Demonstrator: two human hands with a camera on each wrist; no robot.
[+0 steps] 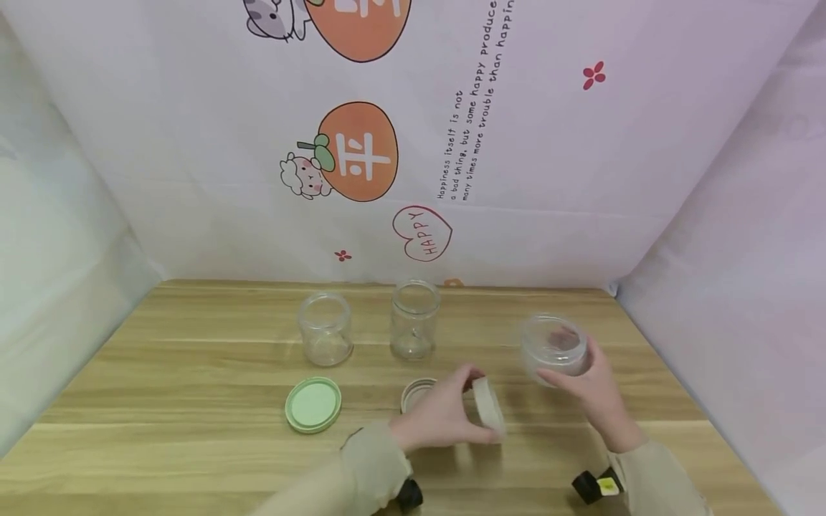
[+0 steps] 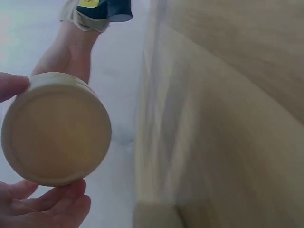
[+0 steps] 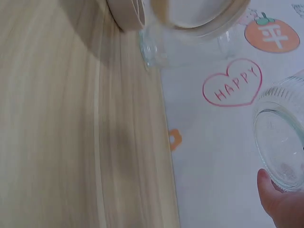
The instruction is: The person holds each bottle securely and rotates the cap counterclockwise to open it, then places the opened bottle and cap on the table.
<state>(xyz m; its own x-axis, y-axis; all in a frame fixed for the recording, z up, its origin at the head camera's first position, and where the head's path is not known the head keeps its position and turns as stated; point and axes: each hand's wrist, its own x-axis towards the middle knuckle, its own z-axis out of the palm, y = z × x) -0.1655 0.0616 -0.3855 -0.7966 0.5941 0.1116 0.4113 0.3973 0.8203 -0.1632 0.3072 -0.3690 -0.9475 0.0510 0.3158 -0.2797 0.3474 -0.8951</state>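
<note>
My left hand (image 1: 442,412) grips a round, pale beige jar lid (image 1: 488,405) by its edge, tipped on its side above the table. Its flat face (image 2: 57,135) fills much of the left wrist view, thumb on one side and fingers on the other. To the right, my right hand (image 1: 596,387) holds a short, wide clear glass jar (image 1: 545,347) round its side. In the right wrist view this jar (image 3: 280,142) is tilted, with the thumb against it. A gap separates lid and jar. Partly behind my left hand, another beige lid (image 1: 413,390) lies on the table.
Two clear glass jars stand toward the back of the wooden table (image 1: 193,430): a shorter one (image 1: 325,337) on the left and a taller one (image 1: 414,322) near the middle. A green lid (image 1: 312,405) lies in front of the shorter jar. White printed cloth (image 1: 529,158) hangs behind.
</note>
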